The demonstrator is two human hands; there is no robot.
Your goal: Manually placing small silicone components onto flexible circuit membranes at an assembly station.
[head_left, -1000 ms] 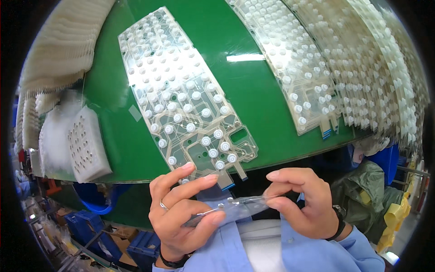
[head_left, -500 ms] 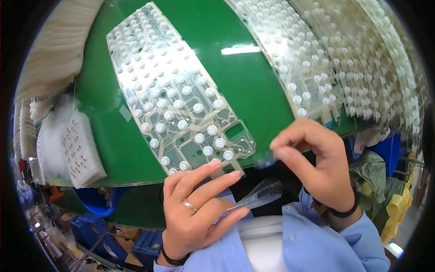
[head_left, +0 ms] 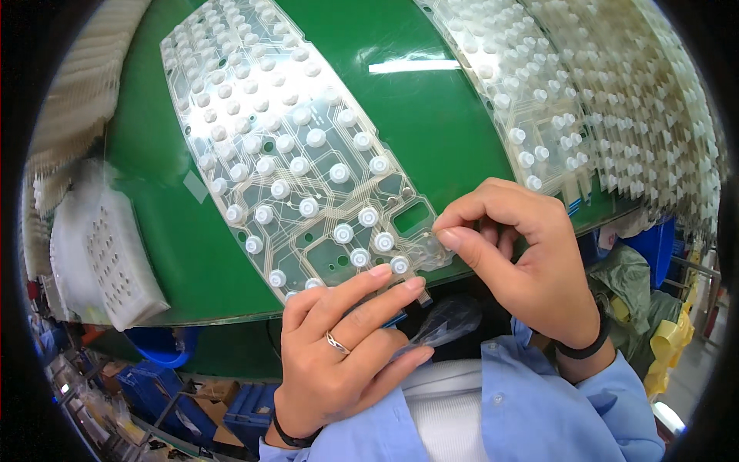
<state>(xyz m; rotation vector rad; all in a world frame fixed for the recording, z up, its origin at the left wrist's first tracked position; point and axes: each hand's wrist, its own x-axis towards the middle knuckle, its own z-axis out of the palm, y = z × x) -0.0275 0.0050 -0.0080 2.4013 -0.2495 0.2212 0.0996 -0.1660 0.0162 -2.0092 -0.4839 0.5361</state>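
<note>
A clear keyboard membrane sheet, with printed traces and several white rubber domes, lies on the green tabletop. My left hand has its index and middle fingertips stretched onto the sheet's near edge. Between its thumb and other fingers it holds a curled strip of clear plastic film, which sticks out over the table edge. My right hand is closed in a pinch at the sheet's near right corner. From its fingertips a small piece of clear film reaches onto that corner; its outline is hard to make out.
Rows of similar domed membrane sheets stand overlapped at the right. Another stack is at the far left, above a white block with rows of small studs. Blue bins and green plastic bags sit below the table edge.
My right hand has moved left, bringing the small clear film onto the sheet's corner. My left hand stays at the near edge, and the clear strip in it hangs slightly differently.
</note>
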